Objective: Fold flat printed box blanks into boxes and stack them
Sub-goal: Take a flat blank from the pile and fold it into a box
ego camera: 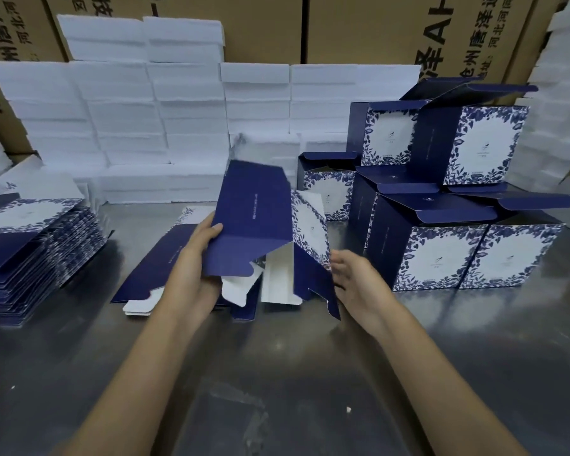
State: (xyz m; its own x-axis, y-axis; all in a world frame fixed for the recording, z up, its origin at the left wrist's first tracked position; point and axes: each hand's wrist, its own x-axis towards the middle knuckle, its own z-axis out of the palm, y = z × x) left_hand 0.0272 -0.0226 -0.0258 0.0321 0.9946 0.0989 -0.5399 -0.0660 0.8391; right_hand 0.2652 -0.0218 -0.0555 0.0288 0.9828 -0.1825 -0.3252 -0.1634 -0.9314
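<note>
On the desk (277, 373) before you, the stack of flat blanks (37, 255) lies far left and the folded boxes (458, 205) stand stacked at right. Between them your hands hold a half-opened blank (257, 222) over another flat blank (165, 268) — foam blocks (165, 126) piled behind, cartons (359, 28) behind those.

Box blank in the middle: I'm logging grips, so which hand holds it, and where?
The left hand grips the half-opened box blank at its lower left edge; the right hand touches its floral panel, fingers straight.

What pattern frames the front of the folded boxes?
Blue leaf print around a white centre on the folded boxes, clearest in the head view.
</note>
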